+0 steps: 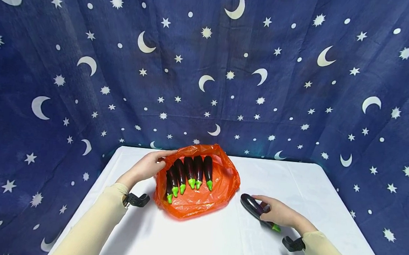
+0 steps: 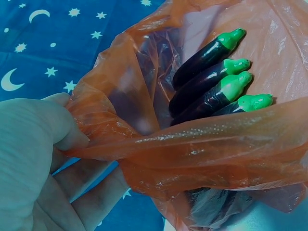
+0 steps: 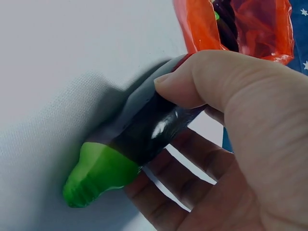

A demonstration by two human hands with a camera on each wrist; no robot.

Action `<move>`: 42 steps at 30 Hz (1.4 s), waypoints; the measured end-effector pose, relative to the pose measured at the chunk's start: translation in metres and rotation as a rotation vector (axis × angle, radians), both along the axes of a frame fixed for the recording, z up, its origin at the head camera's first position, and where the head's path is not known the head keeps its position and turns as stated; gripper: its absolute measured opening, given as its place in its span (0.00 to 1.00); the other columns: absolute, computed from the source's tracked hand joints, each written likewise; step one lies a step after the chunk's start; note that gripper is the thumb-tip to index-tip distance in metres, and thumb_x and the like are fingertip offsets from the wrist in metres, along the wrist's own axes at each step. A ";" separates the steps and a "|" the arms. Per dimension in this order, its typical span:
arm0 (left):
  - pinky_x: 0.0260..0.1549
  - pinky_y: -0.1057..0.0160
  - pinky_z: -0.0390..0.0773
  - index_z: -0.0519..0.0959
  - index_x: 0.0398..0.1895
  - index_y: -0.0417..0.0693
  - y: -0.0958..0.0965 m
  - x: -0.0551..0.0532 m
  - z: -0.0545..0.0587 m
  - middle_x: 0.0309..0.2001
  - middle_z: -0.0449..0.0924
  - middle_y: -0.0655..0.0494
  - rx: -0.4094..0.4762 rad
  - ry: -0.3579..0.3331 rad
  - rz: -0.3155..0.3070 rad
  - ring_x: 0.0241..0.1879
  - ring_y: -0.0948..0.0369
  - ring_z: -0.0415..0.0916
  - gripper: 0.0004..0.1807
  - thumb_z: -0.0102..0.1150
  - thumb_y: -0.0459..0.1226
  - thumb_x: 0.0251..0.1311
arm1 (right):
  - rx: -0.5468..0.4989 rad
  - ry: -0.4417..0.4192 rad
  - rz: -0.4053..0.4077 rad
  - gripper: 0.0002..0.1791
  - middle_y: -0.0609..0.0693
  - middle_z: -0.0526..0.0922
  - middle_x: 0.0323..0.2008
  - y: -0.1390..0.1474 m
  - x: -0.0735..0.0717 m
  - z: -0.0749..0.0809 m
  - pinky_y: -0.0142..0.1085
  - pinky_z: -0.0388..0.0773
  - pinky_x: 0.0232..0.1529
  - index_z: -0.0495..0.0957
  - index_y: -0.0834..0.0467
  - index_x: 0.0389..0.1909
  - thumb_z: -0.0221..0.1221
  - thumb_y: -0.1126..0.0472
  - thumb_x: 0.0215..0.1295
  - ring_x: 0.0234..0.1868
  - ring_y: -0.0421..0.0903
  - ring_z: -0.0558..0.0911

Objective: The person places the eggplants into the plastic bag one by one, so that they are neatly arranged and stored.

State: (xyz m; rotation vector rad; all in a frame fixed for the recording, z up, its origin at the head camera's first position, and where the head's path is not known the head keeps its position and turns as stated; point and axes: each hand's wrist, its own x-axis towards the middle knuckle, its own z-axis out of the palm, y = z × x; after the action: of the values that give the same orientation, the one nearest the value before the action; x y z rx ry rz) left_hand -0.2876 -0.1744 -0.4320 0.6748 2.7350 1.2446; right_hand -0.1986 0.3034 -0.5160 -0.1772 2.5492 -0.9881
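An orange plastic bag (image 1: 223,185) lies with its mouth spread wide. Several dark purple eggplants (image 1: 189,168) with green stem ends lie side by side inside it. My left hand (image 1: 147,167) is at the bag's left rim and, in the left wrist view, pinches the thin film (image 2: 106,139) between thumb and fingers. To the right of the bag, my right hand (image 1: 280,213) grips a single eggplant (image 1: 250,204) by its middle, thumb on one side and fingers on the other. Its green stem end (image 3: 98,175) points toward me, close over the white cloth.
A white cloth covers the table (image 1: 195,243). Behind and on both sides hangs a dark blue curtain (image 1: 205,115) with moons and stars. Black bands (image 1: 137,199) sit on both wrists, below cream sleeves (image 1: 90,222).
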 end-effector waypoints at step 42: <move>0.48 0.55 0.74 0.77 0.70 0.58 0.002 -0.003 0.000 0.61 0.80 0.52 -0.008 0.007 0.004 0.47 0.54 0.76 0.31 0.50 0.28 0.64 | -0.274 0.157 -0.054 0.41 0.57 0.78 0.49 -0.128 -0.062 0.041 0.44 0.81 0.47 0.65 0.55 0.76 0.63 0.65 0.59 0.48 0.52 0.78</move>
State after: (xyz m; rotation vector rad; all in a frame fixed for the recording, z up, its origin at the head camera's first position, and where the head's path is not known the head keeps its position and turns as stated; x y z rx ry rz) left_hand -0.2907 -0.1729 -0.4321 0.6746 2.7462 1.2344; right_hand -0.2604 0.1757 -0.4749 -0.2735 2.5581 -1.3941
